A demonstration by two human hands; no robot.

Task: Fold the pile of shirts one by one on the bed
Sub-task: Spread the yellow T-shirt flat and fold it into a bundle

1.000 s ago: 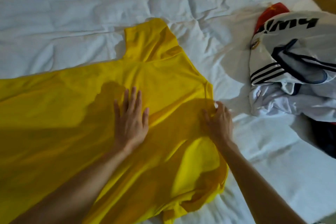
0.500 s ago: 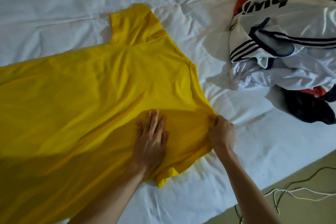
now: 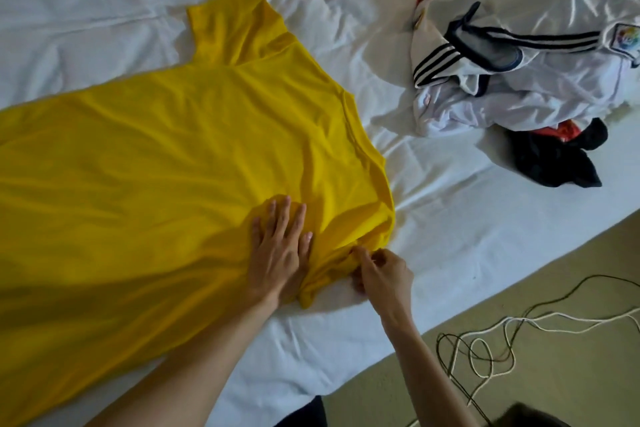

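Observation:
A yellow shirt lies spread flat across the white bed, its far sleeve pointing up and its collar toward the right. My left hand presses flat on the fabric near the near shoulder, fingers straight. My right hand pinches the bunched near sleeve at the shirt's edge. A pile of shirts sits at the upper right, topped by a white jersey with black stripes, with red and black garments beneath it.
The bed's edge runs diagonally at the lower right, with olive floor beyond. Tangled black and white cables lie on the floor. A dark shape sits at the bottom edge.
My right hand has shifted from the shoulder seam down to the near sleeve and now pinches it. My left hand stays flat on the shirt. The camera view has shifted.

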